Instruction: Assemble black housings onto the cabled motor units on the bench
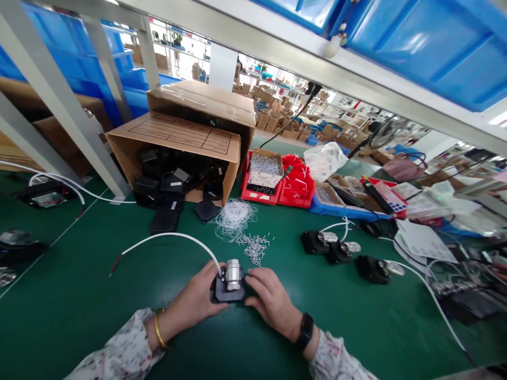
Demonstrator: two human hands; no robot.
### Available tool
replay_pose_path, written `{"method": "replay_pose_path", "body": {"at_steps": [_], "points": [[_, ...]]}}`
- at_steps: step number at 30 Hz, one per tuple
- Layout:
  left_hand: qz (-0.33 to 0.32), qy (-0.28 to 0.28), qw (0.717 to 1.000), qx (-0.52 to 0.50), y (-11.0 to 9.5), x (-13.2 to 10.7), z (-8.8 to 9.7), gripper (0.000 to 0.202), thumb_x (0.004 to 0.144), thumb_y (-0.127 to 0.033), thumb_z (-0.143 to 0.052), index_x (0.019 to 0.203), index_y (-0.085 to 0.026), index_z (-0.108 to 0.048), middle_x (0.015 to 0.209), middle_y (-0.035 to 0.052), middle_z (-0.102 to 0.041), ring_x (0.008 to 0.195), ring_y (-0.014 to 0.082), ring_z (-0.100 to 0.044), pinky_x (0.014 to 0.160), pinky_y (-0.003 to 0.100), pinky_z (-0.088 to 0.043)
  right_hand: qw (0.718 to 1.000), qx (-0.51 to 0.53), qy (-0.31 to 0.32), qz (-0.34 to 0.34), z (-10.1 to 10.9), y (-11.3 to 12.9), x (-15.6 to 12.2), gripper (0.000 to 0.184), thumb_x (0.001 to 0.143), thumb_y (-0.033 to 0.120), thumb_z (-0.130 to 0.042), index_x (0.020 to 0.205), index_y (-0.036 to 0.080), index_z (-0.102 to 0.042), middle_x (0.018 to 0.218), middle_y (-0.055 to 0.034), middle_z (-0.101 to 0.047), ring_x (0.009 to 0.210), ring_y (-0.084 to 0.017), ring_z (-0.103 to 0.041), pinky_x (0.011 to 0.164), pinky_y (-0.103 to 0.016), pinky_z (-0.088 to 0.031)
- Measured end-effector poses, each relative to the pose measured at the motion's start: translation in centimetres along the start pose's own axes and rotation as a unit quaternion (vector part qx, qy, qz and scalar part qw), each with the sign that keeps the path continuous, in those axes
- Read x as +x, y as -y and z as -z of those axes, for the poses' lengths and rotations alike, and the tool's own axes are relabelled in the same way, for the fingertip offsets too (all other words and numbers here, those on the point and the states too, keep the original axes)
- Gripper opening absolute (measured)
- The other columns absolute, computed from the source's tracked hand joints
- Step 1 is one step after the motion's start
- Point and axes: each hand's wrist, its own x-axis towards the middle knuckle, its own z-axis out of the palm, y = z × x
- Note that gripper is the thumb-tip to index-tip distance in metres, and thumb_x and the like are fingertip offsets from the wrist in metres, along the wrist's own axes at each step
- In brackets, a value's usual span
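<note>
Here left hand (pixel 198 298) and right hand (pixel 269 298) both clamped black base (pixel 222 293) with metal cylinder (pixel 233 274) on tabletop (pixel 119 295); fitting step seemingly underway; next move called for steadying white cable (pixel 166 237).

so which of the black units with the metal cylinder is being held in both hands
The black unit nearest the camera, gripped between the left hand and right hand. The three other units lie untouched on the green mat to the right.

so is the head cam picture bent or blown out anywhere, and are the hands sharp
Head view: wide-lens bending curves the shelf beam and tilts the table; the bright hall behind is washed out; left hand, right hand and the black part look sharp.
</note>
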Motion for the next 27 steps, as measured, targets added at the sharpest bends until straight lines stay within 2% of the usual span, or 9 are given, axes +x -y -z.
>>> {"method": "replay_pose_path", "body": {"at_steps": [2,4,6,9,13,17,21,24,27], "points": [[-0.013,0.021,1.0,0.003,-0.4,1.0,-0.7,0.06,0.062,-0.019,-0.071,0.117,-0.023,-0.047,0.115,0.006,-0.053,0.105,0.0249,-0.053,0.09,0.035,-0.044,0.984,0.025,-0.029,-0.173,0.8,-2.4,-0.2,0.02,0.09,0.025,-0.046,0.106,0.017,-0.055,0.099,-0.0109,-0.061,0.091,-0.022,-0.059,0.079,-0.038,-0.051],[-0.022,0.025,0.999,0.007,-0.7,2.3,-1.3,0.06,0.061,-0.019,-0.072,0.116,-0.022,-0.048,0.114,0.0056,-0.053,0.106,0.025,-0.052,0.09,0.036,-0.044,0.944,0.03,-0.033,-0.326,1.3,-5.2,0.3,0.014,0.087,0.02,-0.047,0.096,0.015,-0.057,0.083,-0.0071,-0.062,0.073,-0.019,-0.06,0.067,-0.032,-0.051],[-0.035,0.044,0.998,0.01,-0.6,3.5,-1.3,0.063,0.061,-0.015,-0.069,0.119,-0.022,-0.047,0.113,0.0054,-0.053,0.103,0.024,-0.053,0.089,0.035,-0.045,0.921,0.023,-0.024,-0.388,1.5,-7.7,1.2,0.012,0.083,0.02,-0.053,0.092,0.014,-0.058,0.075,-0.0041,-0.061,0.064,-0.017,-0.059,0.061,-0.03,-0.049],[-0.061,0.114,0.991,0.024,0.0,4.9,-0.1,0.066,0.065,-0.008,-0.057,0.127,-0.024,-0.041,0.115,0.0046,-0.053,0.087,0.017,-0.058,0.077,0.028,-0.049,0.917,0.007,-0.011,-0.398,1.2,-9.8,2.4,0.012,0.074,0.021,-0.064,0.084,0.016,-0.061,0.072,-0.0018,-0.06,0.064,-0.017,-0.057,0.06,-0.027,-0.045],[-0.074,0.071,0.987,0.128,0.8,7.2,1.3,0.033,0.081,-0.009,-0.042,0.108,-0.021,-0.056,0.1,0.0047,-0.059,0.084,0.0174,-0.058,0.077,0.029,-0.047,0.913,-0.007,0.014,-0.408,0.6,-10.0,3.6,0.008,0.068,0.014,-0.067,0.073,0.018,-0.062,0.072,-0.0002,-0.059,0.066,-0.015,-0.055,0.059,-0.024,-0.038],[-0.108,0.074,0.977,0.169,0.5,10.8,0.0,0.02,0.08,-0.011,-0.052,0.096,-0.021,-0.06,0.097,0.0043,-0.059,0.095,0.0209,-0.054,0.086,0.032,-0.042,0.912,0.0,0.036,-0.41,0.5,-9.5,4.0,0.012,0.071,0.009,-0.064,0.065,0.018,-0.058,0.07,0.0,-0.056,0.065,-0.014,-0.051,0.059,-0.023,-0.035],[-0.121,0.086,0.968,0.201,0.3,13.6,-1.6,0.012,0.074,-0.007,-0.059,0.079,-0.018,-0.059,0.083,0.0041,-0.058,0.089,0.0227,-0.053,0.083,0.034,-0.041,0.915,0.035,0.026,-0.401,1.0,-9.3,3.7,0.018,0.07,0.004,-0.061,0.062,0.017,-0.052,0.071,-0.0006,-0.053,0.067,-0.014,-0.05,0.063,-0.024,-0.036],[-0.119,0.088,0.967,0.209,0.4,14.4,-2.0,0.013,0.072,-0.005,-0.059,0.068,-0.017,-0.057,0.074,0.0031,-0.056,0.083,0.0221,-0.053,0.079,0.034,-0.042,0.915,0.08,-0.007,-0.395,1.6,-8.7,3.3,0.018,0.07,0.004,-0.058,0.062,0.017,-0.05,0.069,0.0,-0.052,0.066,-0.014,-0.049,0.065,-0.025,-0.037],[-0.111,0.071,0.971,0.2,0.6,14.3,-1.7,0.014,0.071,-0.005,-0.059,0.065,-0.017,-0.056,0.073,0.003,-0.057,0.082,0.0212,-0.053,0.078,0.033,-0.042,0.909,0.157,-0.042,-0.385,2.0,-7.7,3.0,0.007,0.073,0.012,-0.057,0.072,0.018,-0.053,0.066,0.0015,-0.052,0.064,-0.014,-0.05,0.062,-0.025,-0.04]]}}
